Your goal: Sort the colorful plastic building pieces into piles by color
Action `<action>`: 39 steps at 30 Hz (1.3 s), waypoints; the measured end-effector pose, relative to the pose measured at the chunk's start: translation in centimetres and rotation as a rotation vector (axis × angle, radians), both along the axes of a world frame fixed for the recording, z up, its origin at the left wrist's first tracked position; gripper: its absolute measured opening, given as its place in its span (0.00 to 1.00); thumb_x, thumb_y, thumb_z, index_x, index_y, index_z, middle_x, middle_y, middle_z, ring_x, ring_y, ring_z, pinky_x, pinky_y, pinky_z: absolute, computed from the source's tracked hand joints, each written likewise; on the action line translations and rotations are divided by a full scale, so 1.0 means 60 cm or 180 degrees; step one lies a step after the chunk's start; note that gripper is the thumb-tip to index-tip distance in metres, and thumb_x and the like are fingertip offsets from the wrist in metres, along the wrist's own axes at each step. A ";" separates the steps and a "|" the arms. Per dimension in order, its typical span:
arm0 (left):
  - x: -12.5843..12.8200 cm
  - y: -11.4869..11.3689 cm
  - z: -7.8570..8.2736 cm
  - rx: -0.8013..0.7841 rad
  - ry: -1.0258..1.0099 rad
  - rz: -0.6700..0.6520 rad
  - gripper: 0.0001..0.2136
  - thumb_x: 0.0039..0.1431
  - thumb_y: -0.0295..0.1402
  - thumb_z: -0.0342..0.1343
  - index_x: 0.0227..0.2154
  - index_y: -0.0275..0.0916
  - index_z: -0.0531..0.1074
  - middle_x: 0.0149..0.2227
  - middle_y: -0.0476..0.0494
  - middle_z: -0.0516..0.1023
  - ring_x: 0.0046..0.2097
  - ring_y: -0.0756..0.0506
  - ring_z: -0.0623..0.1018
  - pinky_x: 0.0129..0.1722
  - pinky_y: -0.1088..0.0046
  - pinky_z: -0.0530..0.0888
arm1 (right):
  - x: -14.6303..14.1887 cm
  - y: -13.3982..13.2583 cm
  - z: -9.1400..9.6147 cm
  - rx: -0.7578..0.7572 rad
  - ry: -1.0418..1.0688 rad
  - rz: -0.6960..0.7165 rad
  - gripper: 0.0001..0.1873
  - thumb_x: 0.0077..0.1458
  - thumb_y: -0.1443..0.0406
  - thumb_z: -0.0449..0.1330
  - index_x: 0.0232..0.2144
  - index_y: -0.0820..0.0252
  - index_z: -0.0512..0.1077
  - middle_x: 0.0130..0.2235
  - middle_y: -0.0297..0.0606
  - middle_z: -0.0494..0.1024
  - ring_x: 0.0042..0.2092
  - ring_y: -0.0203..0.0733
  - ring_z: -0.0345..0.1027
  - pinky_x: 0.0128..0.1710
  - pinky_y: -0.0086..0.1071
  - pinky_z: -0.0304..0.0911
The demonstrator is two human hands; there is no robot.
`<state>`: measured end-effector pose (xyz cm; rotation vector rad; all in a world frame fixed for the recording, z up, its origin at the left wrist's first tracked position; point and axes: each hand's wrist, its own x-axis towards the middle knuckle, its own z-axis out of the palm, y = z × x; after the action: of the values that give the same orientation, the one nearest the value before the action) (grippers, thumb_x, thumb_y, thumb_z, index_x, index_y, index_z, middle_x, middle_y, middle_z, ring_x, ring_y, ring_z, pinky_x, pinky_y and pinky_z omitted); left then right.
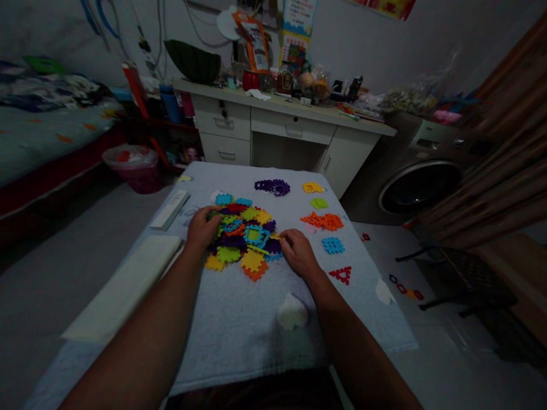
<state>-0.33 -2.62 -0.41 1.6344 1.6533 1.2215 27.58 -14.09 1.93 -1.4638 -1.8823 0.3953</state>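
A heap of colourful interlocking plastic tiles [231,242] lies on the cloth-covered table, with notched edges and square or other shapes. At the heap's left edge is my left hand [203,229], its thumb and fingers closed around a green tile [215,215]. My right hand [298,251] is at the right edge, fingers curled, with a yellow tile [276,236] at the fingertips. Near the middle of the heap sits a blue square frame with a green centre [253,234]. The undersides of both hands are hidden.
Sorted groups lie beyond and right: purple [273,187], yellow [313,187], green [318,203], orange [323,221], blue [333,245], and a red triangle [342,275]. A white box [171,209] and a pale flat slab [123,290] line the left edge. Several tiles lie on the floor.
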 end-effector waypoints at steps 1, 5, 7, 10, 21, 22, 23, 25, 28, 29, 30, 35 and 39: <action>0.000 0.000 0.000 0.0002 -0.0009 -0.0006 0.19 0.50 0.40 0.54 0.44 0.41 0.77 0.44 0.43 0.77 0.46 0.40 0.75 0.52 0.63 0.70 | 0.000 0.000 0.001 0.0006 0.0049 -0.0004 0.07 0.61 0.66 0.54 0.38 0.58 0.72 0.40 0.41 0.76 0.44 0.44 0.67 0.48 0.37 0.60; 0.002 0.001 0.002 0.0011 0.0025 -0.0006 0.19 0.50 0.40 0.54 0.44 0.40 0.77 0.46 0.42 0.77 0.48 0.39 0.75 0.53 0.62 0.70 | 0.003 0.003 -0.002 0.0083 0.0211 -0.0111 0.13 0.65 0.63 0.49 0.35 0.58 0.72 0.36 0.40 0.74 0.41 0.42 0.67 0.45 0.35 0.61; 0.002 0.000 0.003 -0.0001 0.0065 0.0008 0.19 0.50 0.39 0.53 0.44 0.40 0.77 0.46 0.42 0.77 0.48 0.39 0.75 0.53 0.62 0.70 | 0.007 0.005 -0.004 0.0096 0.0331 -0.0236 0.15 0.65 0.62 0.49 0.33 0.57 0.72 0.35 0.40 0.74 0.40 0.42 0.67 0.43 0.34 0.62; 0.002 -0.001 0.005 -0.0040 0.0078 0.0035 0.19 0.50 0.39 0.53 0.44 0.41 0.77 0.45 0.43 0.78 0.47 0.40 0.75 0.52 0.63 0.71 | 0.013 0.007 -0.004 0.0014 0.0604 -0.0442 0.15 0.64 0.60 0.49 0.33 0.58 0.73 0.34 0.39 0.75 0.39 0.42 0.68 0.42 0.34 0.62; 0.001 0.002 0.001 0.0025 0.0070 -0.0025 0.20 0.50 0.41 0.53 0.44 0.41 0.77 0.45 0.43 0.78 0.47 0.39 0.76 0.52 0.62 0.71 | 0.035 0.022 0.013 -0.0613 0.1911 -0.0808 0.13 0.52 0.56 0.57 0.34 0.59 0.73 0.27 0.33 0.72 0.27 0.38 0.64 0.26 0.30 0.60; 0.001 0.002 0.002 0.0037 0.0119 -0.0035 0.19 0.50 0.41 0.53 0.44 0.41 0.77 0.46 0.42 0.78 0.48 0.39 0.76 0.53 0.61 0.70 | 0.042 0.029 0.021 -0.0618 0.1907 -0.0769 0.12 0.50 0.57 0.58 0.33 0.59 0.74 0.27 0.33 0.72 0.27 0.37 0.64 0.26 0.29 0.60; 0.002 0.003 0.002 0.0044 0.0172 -0.0044 0.19 0.50 0.40 0.53 0.44 0.41 0.77 0.46 0.42 0.78 0.48 0.38 0.76 0.54 0.61 0.70 | 0.050 0.039 0.029 -0.0608 0.1878 -0.0719 0.12 0.48 0.57 0.59 0.31 0.59 0.74 0.27 0.33 0.72 0.27 0.37 0.64 0.26 0.29 0.60; 0.002 0.004 0.004 0.0062 0.0268 -0.0060 0.19 0.50 0.40 0.53 0.44 0.41 0.77 0.47 0.41 0.78 0.49 0.38 0.76 0.54 0.60 0.70 | 0.070 0.062 0.047 -0.0580 0.1860 -0.0659 0.12 0.46 0.57 0.61 0.30 0.60 0.74 0.26 0.33 0.73 0.28 0.36 0.65 0.26 0.28 0.60; 0.004 0.006 0.002 0.0113 0.0387 -0.0097 0.19 0.50 0.39 0.53 0.44 0.40 0.76 0.47 0.40 0.78 0.50 0.37 0.76 0.54 0.60 0.69 | 0.106 0.107 0.066 -0.0573 0.2030 -0.0810 0.13 0.44 0.57 0.62 0.29 0.60 0.74 0.25 0.32 0.72 0.25 0.34 0.64 0.24 0.28 0.59; 0.004 0.007 0.001 0.0135 0.0423 -0.0109 0.19 0.51 0.39 0.52 0.44 0.40 0.76 0.47 0.40 0.78 0.50 0.37 0.76 0.54 0.60 0.69 | 0.118 0.124 0.069 -0.0552 0.2074 -0.0896 0.12 0.44 0.57 0.62 0.29 0.60 0.73 0.24 0.31 0.72 0.25 0.34 0.64 0.23 0.27 0.59; 0.005 0.008 -0.001 0.0151 0.0458 -0.0122 0.19 0.51 0.39 0.52 0.44 0.40 0.76 0.48 0.39 0.78 0.50 0.37 0.76 0.55 0.60 0.69 | 0.130 0.141 0.070 -0.0511 0.2096 -0.0982 0.11 0.43 0.58 0.62 0.28 0.60 0.73 0.24 0.30 0.71 0.24 0.33 0.64 0.23 0.27 0.59; 0.007 0.010 -0.004 0.0169 0.0606 -0.0129 0.20 0.53 0.40 0.50 0.46 0.39 0.75 0.49 0.38 0.78 0.51 0.37 0.75 0.54 0.59 0.69 | 0.172 0.229 0.073 -0.0528 0.2007 -0.1757 0.04 0.44 0.68 0.61 0.24 0.61 0.68 0.20 0.28 0.69 0.21 0.31 0.63 0.21 0.23 0.60; 0.007 0.010 -0.003 0.0150 0.0689 -0.0095 0.20 0.52 0.40 0.50 0.46 0.39 0.75 0.50 0.38 0.77 0.52 0.36 0.75 0.56 0.57 0.68 | 0.185 0.285 0.073 -0.0629 0.1760 -0.2123 0.07 0.44 0.72 0.61 0.22 0.60 0.65 0.15 0.26 0.65 0.19 0.30 0.61 0.19 0.22 0.60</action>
<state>0.06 -2.02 -0.58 1.8697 1.7320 1.1092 38.67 3.02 6.31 -1.7800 -0.8800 0.5894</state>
